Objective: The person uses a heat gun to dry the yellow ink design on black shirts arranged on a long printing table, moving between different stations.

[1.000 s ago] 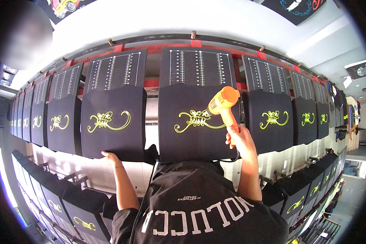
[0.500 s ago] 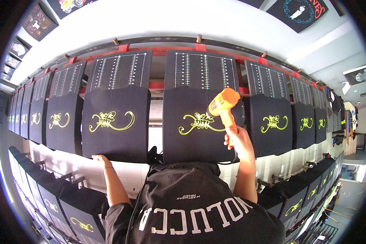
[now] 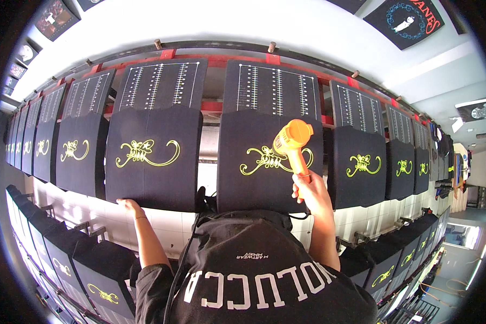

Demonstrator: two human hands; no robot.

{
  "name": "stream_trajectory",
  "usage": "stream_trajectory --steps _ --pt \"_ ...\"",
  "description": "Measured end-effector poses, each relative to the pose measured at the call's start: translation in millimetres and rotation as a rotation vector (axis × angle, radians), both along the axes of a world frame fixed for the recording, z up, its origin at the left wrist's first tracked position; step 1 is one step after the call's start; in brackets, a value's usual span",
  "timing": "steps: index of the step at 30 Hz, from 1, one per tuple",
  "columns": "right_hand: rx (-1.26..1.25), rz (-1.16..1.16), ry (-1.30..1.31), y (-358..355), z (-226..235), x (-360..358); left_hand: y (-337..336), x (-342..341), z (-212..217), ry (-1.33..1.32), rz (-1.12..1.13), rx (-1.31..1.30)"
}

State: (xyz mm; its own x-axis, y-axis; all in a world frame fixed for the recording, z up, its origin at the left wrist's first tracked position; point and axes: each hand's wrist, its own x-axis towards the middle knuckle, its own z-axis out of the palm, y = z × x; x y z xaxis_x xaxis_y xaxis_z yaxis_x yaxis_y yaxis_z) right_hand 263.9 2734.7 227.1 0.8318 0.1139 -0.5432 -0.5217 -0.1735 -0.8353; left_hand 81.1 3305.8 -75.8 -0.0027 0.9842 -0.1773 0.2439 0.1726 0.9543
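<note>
In my right hand (image 3: 312, 193) is an orange heat gun (image 3: 292, 141), gripped by its handle. Its nozzle hangs over the yellow-green print (image 3: 262, 160) on a black shirt (image 3: 254, 191) stretched over a board right of centre. The heat gun hides part of the print's right side. My left hand (image 3: 130, 207) touches the near edge of the neighbouring black shirt (image 3: 151, 186), with its visible fingers stretched out along that edge and the rest hidden. That shirt bears the same curling print (image 3: 146, 153).
Boards with white ruled markings (image 3: 159, 83) continue both ways in a row, dressed in printed black shirts. A red and black rail (image 3: 221, 48) runs along their far side. Behind me, another row of shirts (image 3: 100, 281) stands on both sides. Posters (image 3: 402, 24) hang at the edges.
My view has shifted slightly. The heat gun has moved a little left and nearer to me relative to the print. My left hand stays at the neighbouring shirt's near edge.
</note>
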Motion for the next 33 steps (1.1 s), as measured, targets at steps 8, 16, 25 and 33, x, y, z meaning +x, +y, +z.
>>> stream_trajectory --steps 8,16,25,33 --pt "-0.05 0.029 0.017 12 -2 6 -1 -3 -5 0.04 0.047 0.035" --pt "-0.034 0.062 0.039 15 -1 12 -18 9 30 -0.096 0.014 -0.094" --pt "-0.027 0.073 0.014 20 -5 18 -25 15 31 -0.134 -0.145 -0.137" --pt "-0.016 0.121 0.004 28 -1 13 -16 5 29 -0.546 -0.203 -0.523"
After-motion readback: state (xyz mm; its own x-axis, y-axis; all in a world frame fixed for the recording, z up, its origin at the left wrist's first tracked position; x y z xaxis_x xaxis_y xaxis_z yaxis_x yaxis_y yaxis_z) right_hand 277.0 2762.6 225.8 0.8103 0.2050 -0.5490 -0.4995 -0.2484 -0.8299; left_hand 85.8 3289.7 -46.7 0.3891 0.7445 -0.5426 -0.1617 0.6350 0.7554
